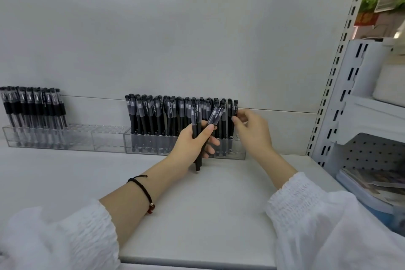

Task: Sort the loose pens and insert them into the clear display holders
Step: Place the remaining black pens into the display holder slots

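Centre of frame: left hand [192, 140] gripping a bundle of black pens [198, 116] before the packed clear holder [238, 155]; right hand [252, 129] pinching the rightmost pen [235, 108] standing in it; half-filled second holder [76, 138] mid-left

The clear holder [142, 147], full of black pens, stands on the white shelf [197, 204]. Just in front of its right half, the left hand [188, 142] grips a bundle of pens [198, 161], tips down. At its right end, the right hand [252, 131] pinches the last pen [235, 106]. Directly to its left stands a second holder [105, 140], only partly filled.
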